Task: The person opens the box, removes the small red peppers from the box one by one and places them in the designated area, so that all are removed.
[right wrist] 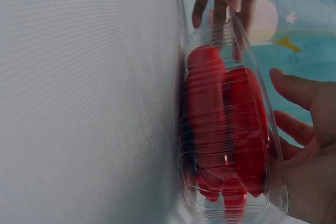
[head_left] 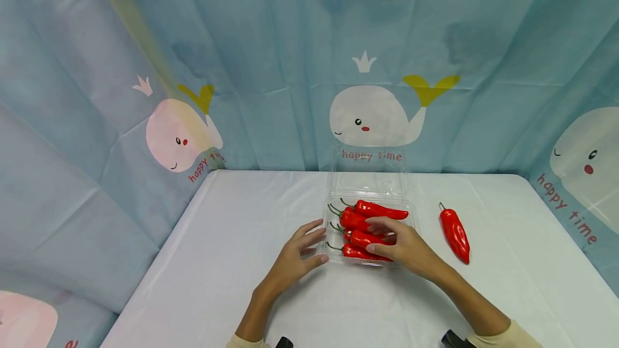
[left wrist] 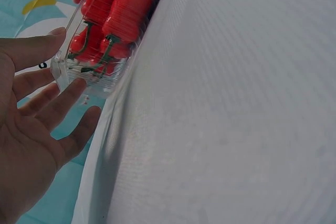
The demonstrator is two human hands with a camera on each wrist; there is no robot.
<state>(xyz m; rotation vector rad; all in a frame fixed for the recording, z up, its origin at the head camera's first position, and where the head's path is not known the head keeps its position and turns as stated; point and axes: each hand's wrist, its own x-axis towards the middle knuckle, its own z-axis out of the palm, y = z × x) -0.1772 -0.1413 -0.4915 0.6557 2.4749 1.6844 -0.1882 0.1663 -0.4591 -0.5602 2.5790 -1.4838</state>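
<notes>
Several red chili peppers (head_left: 369, 209) with green stems lie side by side in a clear plastic clamshell box (head_left: 333, 256), stems to the left. My right hand (head_left: 408, 246) reaches over the box from the right, thumb and fingers apart above the peppers. In the right wrist view its thumb (right wrist: 294, 88) stands spread from the fingers; whether the fingertips touch a pepper is hard to tell. My left hand (head_left: 296, 259) is at the box's left side, its fingers spread and loosely bent. The left wrist view shows its fingertips (left wrist: 79, 85) close against the box's end wall.
The box's clear lid (head_left: 369, 176) stands raised at the back, in front of the curtain (head_left: 280, 122) with printed whales. One more red pepper (head_left: 454, 235) lies on the white tablecloth (head_left: 232, 251), to the right of the box.
</notes>
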